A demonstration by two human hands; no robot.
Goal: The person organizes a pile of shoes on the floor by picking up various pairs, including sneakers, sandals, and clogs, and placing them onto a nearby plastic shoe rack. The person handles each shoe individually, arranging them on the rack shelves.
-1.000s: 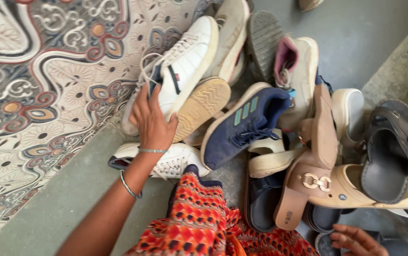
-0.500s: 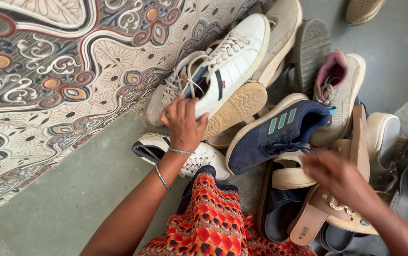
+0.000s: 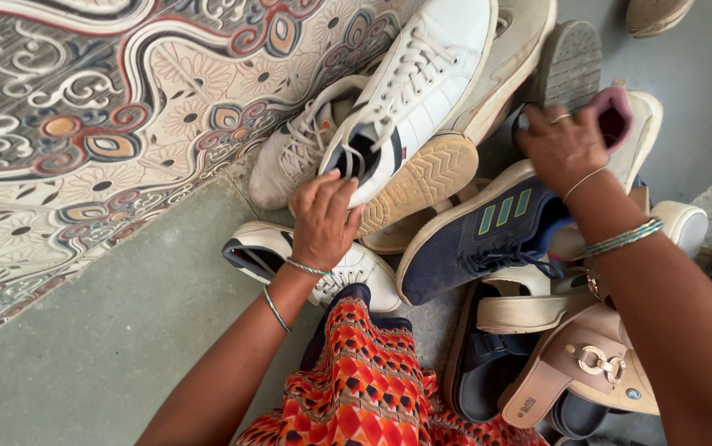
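The left hand (image 3: 323,221) has its fingers curled over the heel collar of a white lace-up sneaker (image 3: 409,91) that lies tilted on top of the shoe pile, resting on an upturned tan-soled shoe (image 3: 418,182). The right hand (image 3: 566,144) grips the pink-lined sneaker (image 3: 633,124) at its collar, fingers closed on it. Both holds are at the rim only — loose laces could snag, and lifting either may tip the navy sneaker (image 3: 488,235) or slide the stack.
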